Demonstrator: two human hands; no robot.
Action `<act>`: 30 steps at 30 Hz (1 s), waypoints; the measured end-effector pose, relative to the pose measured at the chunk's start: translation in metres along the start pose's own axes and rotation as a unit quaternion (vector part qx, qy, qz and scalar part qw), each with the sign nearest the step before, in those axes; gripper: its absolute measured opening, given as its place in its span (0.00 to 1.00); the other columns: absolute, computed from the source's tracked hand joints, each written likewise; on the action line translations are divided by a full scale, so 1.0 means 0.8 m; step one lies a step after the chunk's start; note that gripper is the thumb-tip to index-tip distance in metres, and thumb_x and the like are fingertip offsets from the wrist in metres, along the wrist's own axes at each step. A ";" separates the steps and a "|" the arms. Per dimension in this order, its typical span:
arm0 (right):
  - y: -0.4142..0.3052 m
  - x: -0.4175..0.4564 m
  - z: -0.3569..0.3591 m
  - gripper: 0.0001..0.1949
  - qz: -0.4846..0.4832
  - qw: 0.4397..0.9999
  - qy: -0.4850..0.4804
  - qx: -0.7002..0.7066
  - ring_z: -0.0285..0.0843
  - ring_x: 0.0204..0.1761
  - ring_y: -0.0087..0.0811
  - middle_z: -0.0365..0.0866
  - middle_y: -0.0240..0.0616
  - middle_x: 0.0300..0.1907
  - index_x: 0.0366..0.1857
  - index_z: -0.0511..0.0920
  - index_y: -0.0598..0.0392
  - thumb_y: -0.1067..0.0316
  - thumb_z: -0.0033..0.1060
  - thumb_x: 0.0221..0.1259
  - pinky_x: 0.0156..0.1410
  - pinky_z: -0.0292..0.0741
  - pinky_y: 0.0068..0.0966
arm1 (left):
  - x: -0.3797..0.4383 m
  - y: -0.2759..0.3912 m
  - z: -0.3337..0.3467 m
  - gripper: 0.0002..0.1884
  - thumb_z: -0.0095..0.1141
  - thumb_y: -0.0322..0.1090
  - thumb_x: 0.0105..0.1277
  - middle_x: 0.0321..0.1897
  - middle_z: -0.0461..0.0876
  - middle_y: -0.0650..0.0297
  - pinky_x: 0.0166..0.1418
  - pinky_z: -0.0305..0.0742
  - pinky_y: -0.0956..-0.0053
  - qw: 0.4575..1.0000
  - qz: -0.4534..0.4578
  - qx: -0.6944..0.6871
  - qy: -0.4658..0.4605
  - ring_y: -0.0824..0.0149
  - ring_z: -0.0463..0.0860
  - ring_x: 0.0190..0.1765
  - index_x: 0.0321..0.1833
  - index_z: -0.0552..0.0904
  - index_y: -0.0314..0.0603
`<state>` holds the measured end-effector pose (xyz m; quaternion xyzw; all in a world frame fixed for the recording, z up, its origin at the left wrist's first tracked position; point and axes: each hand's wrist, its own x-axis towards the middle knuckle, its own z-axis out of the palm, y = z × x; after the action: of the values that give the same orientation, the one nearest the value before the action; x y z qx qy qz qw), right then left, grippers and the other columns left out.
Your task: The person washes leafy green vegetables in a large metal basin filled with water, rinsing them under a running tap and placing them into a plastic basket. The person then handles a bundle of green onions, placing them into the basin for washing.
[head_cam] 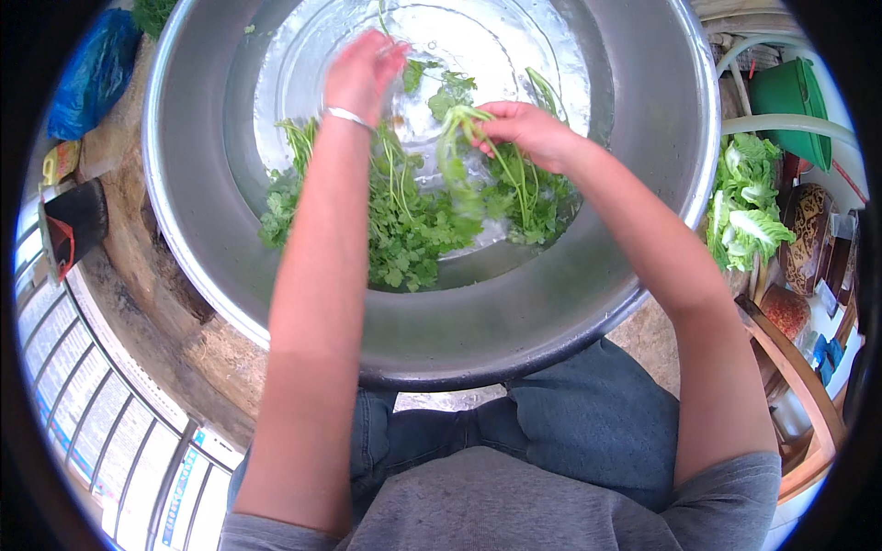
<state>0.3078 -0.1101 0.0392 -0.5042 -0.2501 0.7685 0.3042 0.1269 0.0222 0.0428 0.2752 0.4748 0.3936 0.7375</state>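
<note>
A wide metal basin (648, 89) holds clear water and loose green herb sprigs (413, 234) that look like coriander. The sprigs lie mostly along the near side of the water. Between thumb and fingers, my right hand (527, 131) grips pale stems of a herb bunch (458, 165), whose leaves hang down to the water. My left hand (365, 76), with a bangle on its wrist, is blurred above the far left part of the water. A thin stem shows just beyond its fingers; whether the hand holds it is unclear. Small leaves (444, 93) float between both hands.
Right of the basin lie leafy green vegetables (747, 200), a green bucket (789, 113), a patterned brown jar (806, 237) and a wooden chair frame (799, 386). At left are a blue plastic bag (96, 76) and a metal railing (103, 406).
</note>
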 end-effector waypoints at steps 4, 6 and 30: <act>0.010 0.008 0.021 0.06 0.037 0.987 -0.080 -0.133 0.72 0.27 0.19 0.79 0.32 0.25 0.30 0.78 0.59 0.69 0.57 0.53 0.34 0.69 0.17 | -0.053 -0.058 -0.001 0.14 0.44 0.36 0.66 0.41 0.77 0.57 0.45 0.74 0.74 0.994 -0.105 0.026 0.011 0.64 0.78 0.42 0.48 0.73 0.34; 0.013 0.025 0.019 0.07 0.023 0.975 0.037 -0.218 0.70 0.23 0.18 0.77 0.30 0.21 0.29 0.77 0.58 0.66 0.56 0.54 0.30 0.68 0.17 | -0.062 -0.081 -0.005 0.13 0.48 0.37 0.64 0.37 0.77 0.58 0.42 0.73 0.77 0.993 -0.109 0.030 0.028 0.67 0.77 0.37 0.44 0.74 0.33; -0.004 0.005 -0.078 0.15 -0.055 0.762 0.294 -0.574 0.75 0.41 0.37 0.76 0.41 0.39 0.46 0.74 0.50 0.60 0.54 0.55 0.50 0.72 0.31 | -0.080 -0.110 -0.005 0.22 0.47 0.55 0.63 0.10 0.61 0.69 0.23 0.61 0.77 0.954 -0.291 -0.054 -0.041 0.74 0.61 0.16 0.23 0.68 0.43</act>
<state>0.3651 -0.1001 0.0161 -0.7711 -0.5704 0.2770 0.0579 0.1358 -0.0787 0.0033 0.1008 0.4820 0.1756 0.8525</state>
